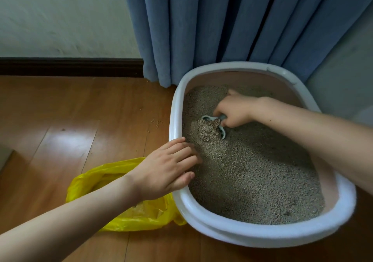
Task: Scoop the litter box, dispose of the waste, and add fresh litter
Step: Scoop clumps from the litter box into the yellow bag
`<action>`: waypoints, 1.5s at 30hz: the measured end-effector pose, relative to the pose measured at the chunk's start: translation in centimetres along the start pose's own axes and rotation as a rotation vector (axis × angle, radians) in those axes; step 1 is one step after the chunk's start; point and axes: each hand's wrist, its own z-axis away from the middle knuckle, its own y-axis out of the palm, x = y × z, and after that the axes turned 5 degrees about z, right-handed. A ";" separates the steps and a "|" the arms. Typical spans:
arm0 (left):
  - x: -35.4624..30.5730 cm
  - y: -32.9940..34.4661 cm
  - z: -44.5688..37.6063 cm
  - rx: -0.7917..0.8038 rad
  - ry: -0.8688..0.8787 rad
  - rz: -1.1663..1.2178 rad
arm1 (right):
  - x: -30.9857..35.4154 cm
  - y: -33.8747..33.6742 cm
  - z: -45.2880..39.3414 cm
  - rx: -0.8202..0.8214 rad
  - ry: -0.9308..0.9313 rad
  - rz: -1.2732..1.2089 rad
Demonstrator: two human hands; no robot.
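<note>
The litter box (262,235), an oval tub with a pale rim and pinkish inner walls, stands on the wooden floor (60,120) and serves as the landmark here. It holds a deep bed of grey-brown litter (262,171) granules across its whole bottom. Toward its far left part, a pale blue-green scoop (221,129) sits dug into the litter, its bowl heaped with granules. The right hand (236,110) curls its fingers round the scoop's handle, reaching in over the box's far right rim. The left hand (167,169) rests on the box's left rim, its fingers straight and lying close together, tips over the litter, thumb along the rim. Just beside the box's left near wall lies an open yellow plastic bag (129,213); what it contains cannot be told. A few spilled granules (155,123) dot the floor left of the box. A blue curtain (222,25) hangs behind the box.
</note>
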 end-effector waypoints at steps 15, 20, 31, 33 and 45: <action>-1.0 0.3 0.6 -0.083 -0.071 -0.025 | 0.2 3.9 6.0 0.100 0.172 -0.564; -1.0 0.5 0.6 -0.098 -0.075 -0.028 | 0.1 4.7 8.0 -0.085 0.313 -0.649; -1.1 0.7 0.7 -0.122 -0.069 -0.029 | 0.8 5.4 11.2 -0.172 0.348 -0.798; -1.1 0.7 0.7 -0.130 -0.063 -0.036 | 0.8 5.3 11.6 -0.179 0.355 -0.824; -1.0 0.8 0.9 -0.110 -0.049 -0.043 | 2.0 5.0 13.2 -0.204 0.371 -0.738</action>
